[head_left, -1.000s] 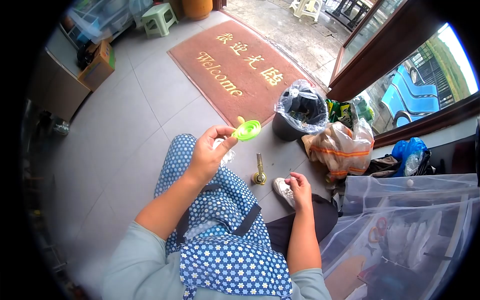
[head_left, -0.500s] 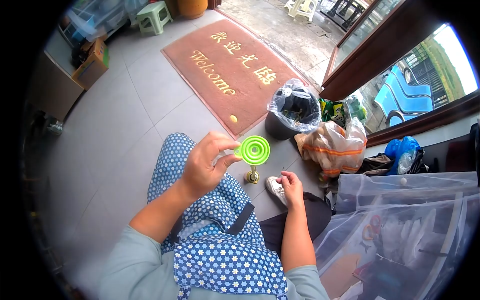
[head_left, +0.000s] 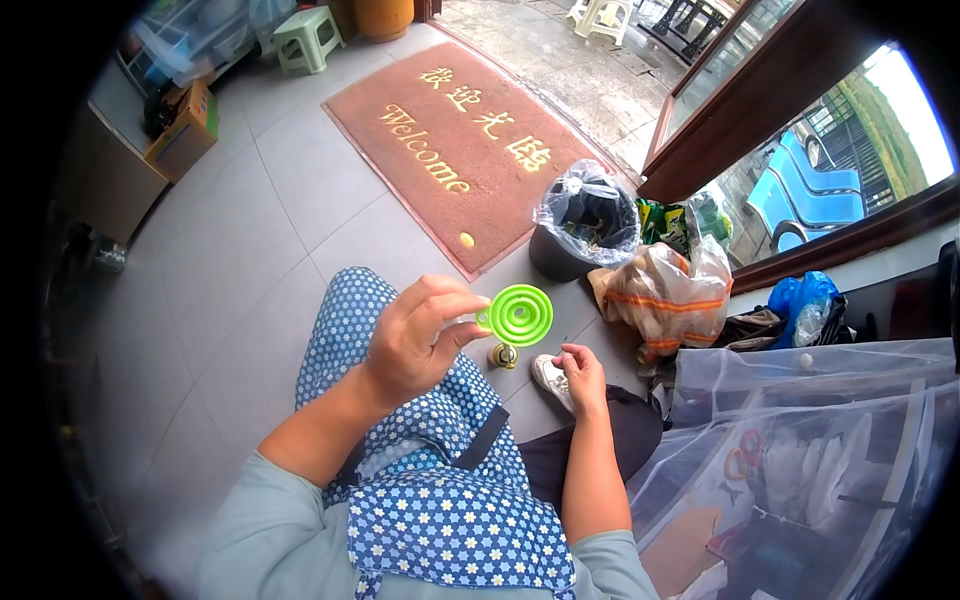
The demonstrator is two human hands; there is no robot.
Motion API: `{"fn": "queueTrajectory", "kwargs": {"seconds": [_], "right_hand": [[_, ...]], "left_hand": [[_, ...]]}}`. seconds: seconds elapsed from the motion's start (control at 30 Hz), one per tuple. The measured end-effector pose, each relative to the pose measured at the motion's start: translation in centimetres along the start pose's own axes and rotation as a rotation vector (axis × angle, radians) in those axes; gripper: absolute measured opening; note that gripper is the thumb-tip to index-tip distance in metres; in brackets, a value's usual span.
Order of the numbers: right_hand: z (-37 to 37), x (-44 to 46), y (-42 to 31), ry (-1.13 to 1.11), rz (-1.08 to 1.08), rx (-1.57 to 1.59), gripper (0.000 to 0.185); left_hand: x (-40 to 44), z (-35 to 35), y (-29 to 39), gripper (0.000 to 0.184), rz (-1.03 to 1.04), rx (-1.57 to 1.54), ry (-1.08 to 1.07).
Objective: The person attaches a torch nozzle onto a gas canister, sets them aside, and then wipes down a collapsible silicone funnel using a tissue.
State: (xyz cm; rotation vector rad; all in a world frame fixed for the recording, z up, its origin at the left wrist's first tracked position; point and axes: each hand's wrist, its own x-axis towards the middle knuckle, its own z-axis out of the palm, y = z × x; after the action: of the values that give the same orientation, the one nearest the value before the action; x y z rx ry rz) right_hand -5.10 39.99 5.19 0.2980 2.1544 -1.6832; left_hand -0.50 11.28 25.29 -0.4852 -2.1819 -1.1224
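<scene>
Head view: the left hand [head_left: 415,335] pinches a green ringed disc [head_left: 537,327], calling for light, steady handling; the right hand's [head_left: 585,380] grip looks narrow, contents unclear.

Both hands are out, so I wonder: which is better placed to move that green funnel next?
Probably the left hand: it pinches the green funnel by its tab, while the right hand is apart, near the shoe.
</scene>
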Motion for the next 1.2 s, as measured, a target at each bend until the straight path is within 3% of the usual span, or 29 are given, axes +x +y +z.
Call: {"fn": "queueTrajectory", "kwargs": {"seconds": [0.73, 1.2], "right_hand": [[0.1, -0.1, -0.1, -0.003, -0.002, -0.009, 0.024], [0.1, 0.0, 0.0, -0.005, -0.002, -0.018, 0.024]], "left_hand": [[0.1, -0.4, 1.0, 0.025, -0.050, -0.067, -0.001], [-0.3, -0.4, 1.2, 0.024, -0.344, -0.339, -0.037]]}}
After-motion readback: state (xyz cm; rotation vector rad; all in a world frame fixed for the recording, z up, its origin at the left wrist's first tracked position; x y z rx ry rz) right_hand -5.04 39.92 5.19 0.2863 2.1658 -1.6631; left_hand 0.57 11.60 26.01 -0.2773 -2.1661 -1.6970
